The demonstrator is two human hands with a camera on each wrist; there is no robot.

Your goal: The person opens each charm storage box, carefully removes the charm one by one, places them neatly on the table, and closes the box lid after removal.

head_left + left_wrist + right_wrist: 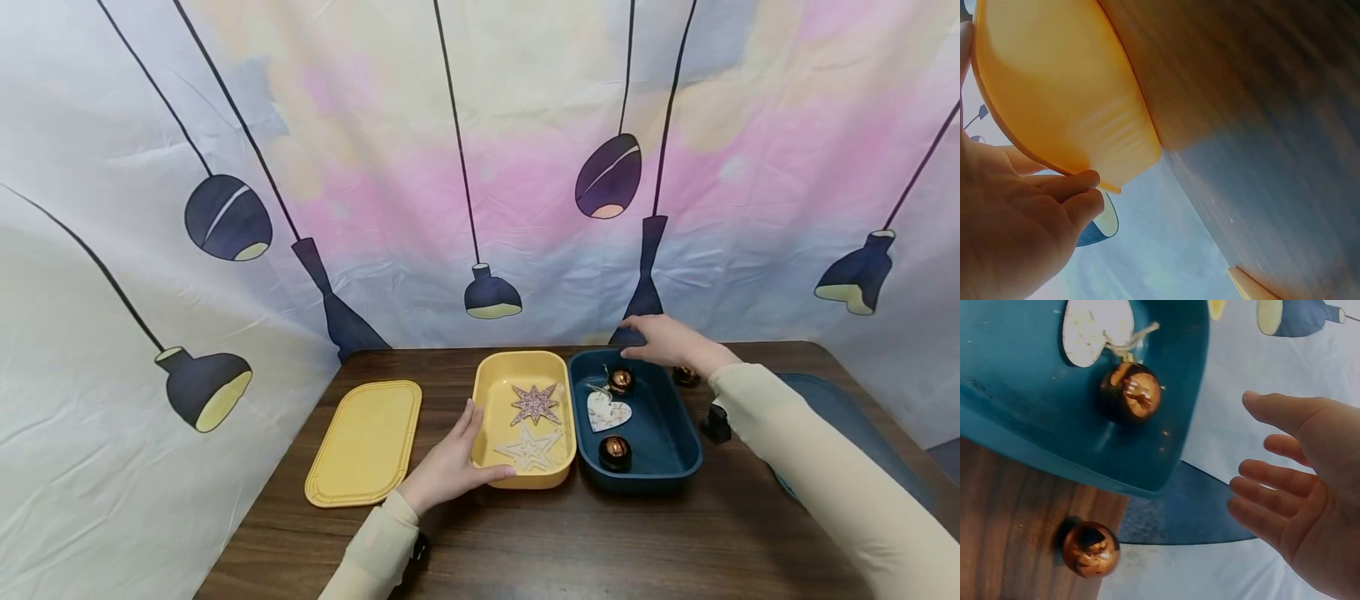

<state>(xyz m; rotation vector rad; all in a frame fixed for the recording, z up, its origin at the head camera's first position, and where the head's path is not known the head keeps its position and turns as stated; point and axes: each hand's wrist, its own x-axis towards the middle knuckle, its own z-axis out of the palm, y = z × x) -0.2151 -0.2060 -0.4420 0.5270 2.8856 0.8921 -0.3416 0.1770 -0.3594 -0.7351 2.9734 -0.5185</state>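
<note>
My left hand [452, 461] holds the yellow container [523, 358] at its near left corner, thumb along the near rim and fingers at the left side. In the left wrist view, bent fingers [1082, 190] lie against its rim. Inside lie a pink glittery star [535, 405] and a pale star [531, 450]. My right hand [667, 340] hovers over the far right corner of the dark blue container [671, 433], fingers loosely spread with nothing between them. In that container are a white heart ornament [607, 411] and two brown shiny baubles, one far [621, 382] and one near [616, 452].
Another brown bauble [1091, 550] sits on the wooden table [517, 542], just right of the blue container. A yellow lid [367, 442] lies at the left and a dark blue lid [855, 433] at the right. Behind the table hangs a lamp-patterned curtain [375, 167].
</note>
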